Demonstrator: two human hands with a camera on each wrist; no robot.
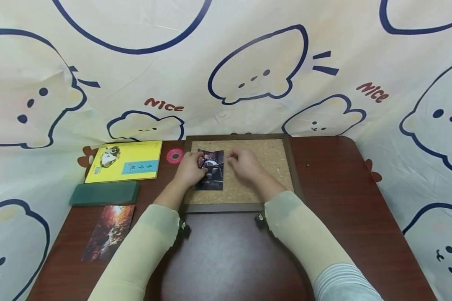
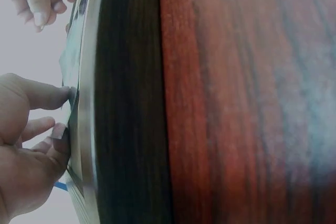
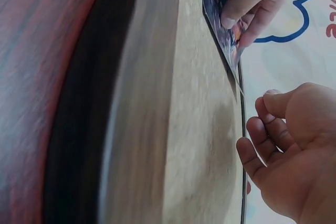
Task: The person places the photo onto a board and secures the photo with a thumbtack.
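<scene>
On a cork board (image 1: 256, 184) with a brown frame lies a dark photo print (image 1: 213, 179), which tapers toward a raised-looking corner in the right wrist view. My left hand (image 1: 190, 169) pinches the photo near its left side, thumb on its face. Just right of the photo's upper part, my right hand (image 1: 246, 164) hovers over the cork. Its thumb meets the index finger and the other fingers curl loosely, as the right wrist view shows for the hand (image 3: 294, 145). Whether something tiny sits between those fingertips I cannot tell.
A pink ring-shaped roll (image 1: 175, 156) lies left of the board. Farther left are a yellow book (image 1: 114, 167), a dark green case (image 1: 104, 193) and a second, reddish photo print (image 1: 109, 234). Behind the brown table (image 1: 339, 200) hangs a cartoon-printed cloth (image 1: 196, 79).
</scene>
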